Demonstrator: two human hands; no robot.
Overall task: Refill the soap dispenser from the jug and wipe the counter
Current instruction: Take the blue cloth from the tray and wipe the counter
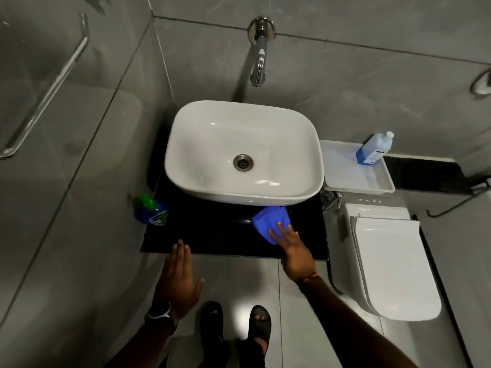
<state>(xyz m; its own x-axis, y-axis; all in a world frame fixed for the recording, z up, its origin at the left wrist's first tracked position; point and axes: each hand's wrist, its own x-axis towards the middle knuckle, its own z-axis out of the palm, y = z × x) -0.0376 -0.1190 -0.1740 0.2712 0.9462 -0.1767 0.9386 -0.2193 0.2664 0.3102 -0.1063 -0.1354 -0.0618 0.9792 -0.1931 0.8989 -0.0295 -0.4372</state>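
A blue cloth lies on the black counter, just in front of the white basin. My right hand rests flat on the cloth's near corner, fingers spread. My left hand hovers open at the counter's front edge and holds nothing. The soap dispenser, blue with a green pump top, stands at the counter's left end. A blue jug with a white cap stands tilted in the far corner of a white tray to the right of the basin.
A chrome wall tap hangs over the basin. A white toilet with its lid down sits to the right, below the tray. A chrome towel bar is on the left wall. My feet in black sandals stand on the tiled floor.
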